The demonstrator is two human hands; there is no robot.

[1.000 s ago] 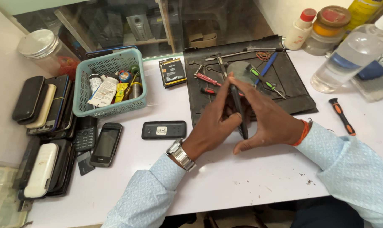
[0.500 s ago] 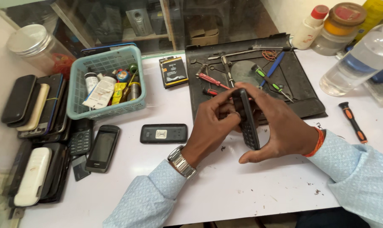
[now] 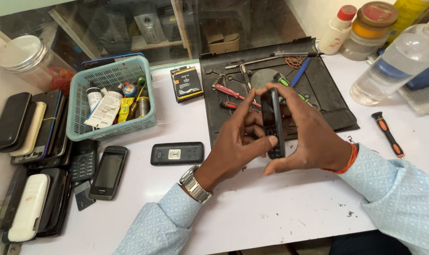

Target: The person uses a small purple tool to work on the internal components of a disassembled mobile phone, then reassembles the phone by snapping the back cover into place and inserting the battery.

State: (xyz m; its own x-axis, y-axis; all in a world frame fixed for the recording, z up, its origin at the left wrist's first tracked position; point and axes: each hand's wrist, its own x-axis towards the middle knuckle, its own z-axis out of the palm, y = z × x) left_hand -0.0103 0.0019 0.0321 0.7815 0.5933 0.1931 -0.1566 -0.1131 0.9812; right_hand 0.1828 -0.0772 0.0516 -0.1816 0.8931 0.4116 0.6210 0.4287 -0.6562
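The white table (image 3: 252, 212) carries everything. At twelve o'clock from the hands lies a black mat (image 3: 328, 99) strewn with screwdrivers and tweezers. At ten o'clock stands a teal basket (image 3: 77, 123) of small bottles and tubes, and at nine o'clock a stack of phones (image 3: 30, 127) runs along the table's edge. A clear bottle (image 3: 394, 66) stands at two o'clock.

In the middle, the left hand (image 3: 238, 141) and the right hand (image 3: 313, 137) both clasp a slim black phone (image 3: 273, 123), held on edge just above the near rim of the mat. The left thumb presses its lower part; the right fingers curl round its top and back.

A black phone back (image 3: 177, 153) lies flat at eight o'clock, and an orange-handled screwdriver (image 3: 387, 134) at three o'clock, both untouched.

The phone looks whole and closed, with no tool in either hand, so the work seems to stand at inspecting or prying by hand; any opening with tools appears not yet begun.
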